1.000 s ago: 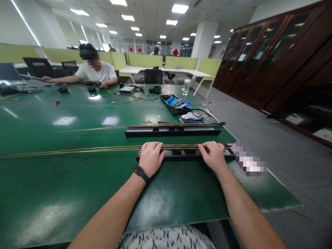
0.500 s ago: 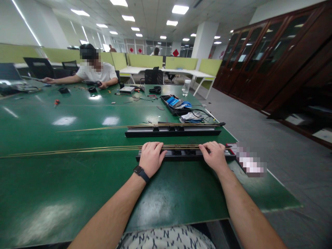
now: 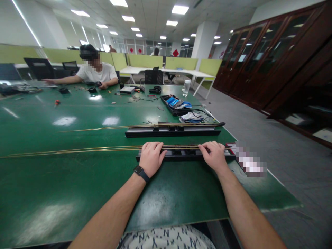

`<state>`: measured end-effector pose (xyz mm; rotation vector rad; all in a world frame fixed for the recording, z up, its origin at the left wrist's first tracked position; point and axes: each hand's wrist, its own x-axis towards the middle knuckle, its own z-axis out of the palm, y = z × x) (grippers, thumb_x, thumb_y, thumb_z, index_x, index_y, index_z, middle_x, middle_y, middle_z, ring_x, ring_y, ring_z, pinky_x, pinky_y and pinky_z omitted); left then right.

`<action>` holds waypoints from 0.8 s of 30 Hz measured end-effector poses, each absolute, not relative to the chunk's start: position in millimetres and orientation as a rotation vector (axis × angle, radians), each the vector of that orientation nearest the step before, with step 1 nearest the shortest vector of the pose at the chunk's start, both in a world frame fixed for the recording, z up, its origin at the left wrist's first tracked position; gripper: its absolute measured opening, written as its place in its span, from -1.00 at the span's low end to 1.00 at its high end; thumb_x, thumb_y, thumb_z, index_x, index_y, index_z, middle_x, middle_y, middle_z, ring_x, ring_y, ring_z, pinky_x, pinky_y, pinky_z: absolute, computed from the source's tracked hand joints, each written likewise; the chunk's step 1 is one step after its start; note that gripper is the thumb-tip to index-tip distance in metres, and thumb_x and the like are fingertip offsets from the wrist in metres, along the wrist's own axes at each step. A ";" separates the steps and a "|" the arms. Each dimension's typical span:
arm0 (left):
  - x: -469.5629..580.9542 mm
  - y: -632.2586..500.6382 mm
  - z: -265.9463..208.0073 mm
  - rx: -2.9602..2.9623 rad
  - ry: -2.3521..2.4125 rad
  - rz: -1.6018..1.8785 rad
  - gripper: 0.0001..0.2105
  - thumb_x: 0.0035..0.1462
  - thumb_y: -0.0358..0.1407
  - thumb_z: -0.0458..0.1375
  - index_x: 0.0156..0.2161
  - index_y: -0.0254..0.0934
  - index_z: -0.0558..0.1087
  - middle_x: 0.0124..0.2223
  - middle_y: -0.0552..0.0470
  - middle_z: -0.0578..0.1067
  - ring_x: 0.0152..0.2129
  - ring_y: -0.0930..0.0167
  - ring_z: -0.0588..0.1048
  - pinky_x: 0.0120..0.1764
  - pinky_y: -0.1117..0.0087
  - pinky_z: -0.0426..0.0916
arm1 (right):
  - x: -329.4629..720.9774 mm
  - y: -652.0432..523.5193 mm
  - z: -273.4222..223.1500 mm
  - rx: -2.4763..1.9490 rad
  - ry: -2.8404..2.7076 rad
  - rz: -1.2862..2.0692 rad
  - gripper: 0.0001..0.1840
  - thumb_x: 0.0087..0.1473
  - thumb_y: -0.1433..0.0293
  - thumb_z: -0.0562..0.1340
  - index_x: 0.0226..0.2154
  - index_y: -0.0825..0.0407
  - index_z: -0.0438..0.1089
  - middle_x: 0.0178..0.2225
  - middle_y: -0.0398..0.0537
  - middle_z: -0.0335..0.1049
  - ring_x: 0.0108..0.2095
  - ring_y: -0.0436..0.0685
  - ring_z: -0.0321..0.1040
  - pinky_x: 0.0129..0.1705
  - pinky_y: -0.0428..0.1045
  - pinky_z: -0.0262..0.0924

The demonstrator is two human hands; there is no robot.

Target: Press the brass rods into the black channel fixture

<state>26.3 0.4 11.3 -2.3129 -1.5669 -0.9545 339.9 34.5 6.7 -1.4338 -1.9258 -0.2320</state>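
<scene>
Long thin gold-coloured rods (image 3: 77, 150) lie along a black and silver rail (image 3: 181, 158) in front of me and stick out far to the left. My left hand (image 3: 150, 157) is closed over the rods near the rail's left end, thumb on the near side. Toward the right end, my right hand (image 3: 214, 155) is curled over the same rods with thumb and fingertips together. Both palms hide parts of the rail. Farther back, a second rail (image 3: 168, 134) runs parallel, with more gold-coloured rods (image 3: 114, 128) on top.
A black tray (image 3: 171, 109) with blue items stands behind the rails, beside gloves (image 3: 192, 117) and a black cable. A glass (image 3: 186, 88) is near the green table's (image 3: 103, 197) right edge. A blurred flat item (image 3: 250, 162) lies at right. A co-worker (image 3: 95, 72) sits across, left.
My right hand has shifted very slightly left along the rods; my left hand stays in place. Across the table, the co-worker's outstretched hand has moved a little.
</scene>
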 end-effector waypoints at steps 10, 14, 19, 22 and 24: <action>26.0 1.2 9.7 -2.309 -1.553 -0.970 -0.74 0.32 -0.18 0.16 0.03 -0.23 0.48 -0.05 -0.11 0.58 -0.10 0.23 0.51 0.07 0.12 0.28 | 332.5 32.8 7.0 -1.418 -1.931 -0.219 -0.61 0.29 0.07 0.17 -0.42 -0.02 0.45 -0.40 -0.09 0.51 -0.29 0.13 0.36 -0.06 0.12 -0.06; 25.7 1.4 9.4 -2.306 -1.557 -0.967 -0.74 0.32 -0.18 0.16 0.02 -0.24 0.48 -0.05 -0.10 0.58 -0.09 0.23 0.51 0.07 0.12 0.28 | 335.4 33.9 7.3 -1.422 -1.943 -0.210 -0.61 0.30 0.09 0.16 -0.42 -0.03 0.46 -0.41 -0.10 0.51 -0.29 0.13 0.35 -0.07 0.12 -0.08; 25.6 1.4 9.1 -2.309 -1.549 -0.968 -0.74 0.32 -0.18 0.16 0.03 -0.25 0.47 -0.05 -0.10 0.58 -0.10 0.23 0.50 0.07 0.12 0.27 | 340.8 34.6 7.2 -1.436 -1.941 -0.233 -0.61 0.30 0.12 0.16 -0.46 -0.03 0.44 -0.44 -0.13 0.49 -0.29 0.13 0.36 -0.06 0.13 -0.09; 25.8 1.2 9.7 -2.309 -1.551 -0.972 -0.74 0.32 -0.18 0.16 0.03 -0.25 0.47 -0.05 -0.10 0.58 -0.10 0.23 0.50 0.07 0.13 0.27 | 338.0 33.4 8.3 -1.429 -1.934 -0.225 -0.60 0.31 0.11 0.15 -0.45 -0.02 0.44 -0.42 -0.11 0.50 -0.29 0.13 0.37 -0.06 0.14 -0.08; 26.0 0.8 10.3 -2.307 -1.554 -0.969 -0.74 0.32 -0.18 0.16 0.03 -0.25 0.47 -0.04 -0.10 0.58 -0.10 0.23 0.50 0.08 0.12 0.27 | 335.1 32.8 8.6 -1.425 -1.929 -0.229 -0.60 0.30 0.09 0.16 -0.44 -0.02 0.45 -0.41 -0.11 0.51 -0.29 0.13 0.37 -0.05 0.14 -0.08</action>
